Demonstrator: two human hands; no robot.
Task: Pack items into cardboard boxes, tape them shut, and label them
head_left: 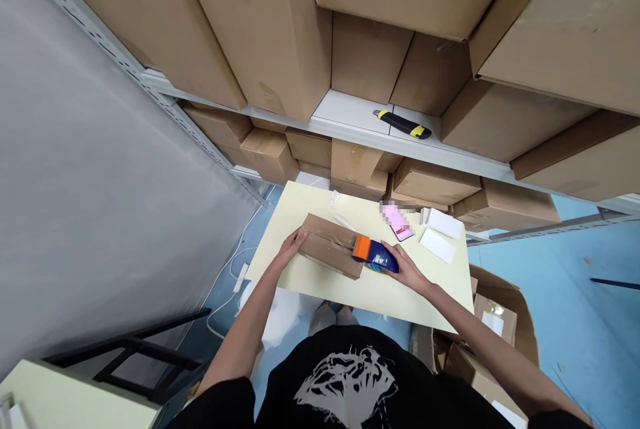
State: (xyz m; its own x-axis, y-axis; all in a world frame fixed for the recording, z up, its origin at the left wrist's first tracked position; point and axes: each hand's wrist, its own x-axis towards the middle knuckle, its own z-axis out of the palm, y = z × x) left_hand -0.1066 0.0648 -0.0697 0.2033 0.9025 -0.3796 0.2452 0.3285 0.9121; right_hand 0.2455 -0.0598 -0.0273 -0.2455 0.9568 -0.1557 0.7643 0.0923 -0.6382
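A closed cardboard box [327,249] lies on the pale table [290,209], with clear tape along its top seam. My left hand [290,246] grips the box at its left end, the thumb on top. In my right hand [406,270] is a blue and orange tape dispenser [377,254]. The dispenser's orange head rests against the right end of the box, over the seam. My right fingers wrap round its blue rear end and are partly hidden.
A phone [399,221] and white labels [439,242] lie on the table's right side. A utility knife [403,124] rests on the shelf above, among several cartons. An open carton [515,289] holding small boxes stands right of the table. A power strip [241,278] lies at left.
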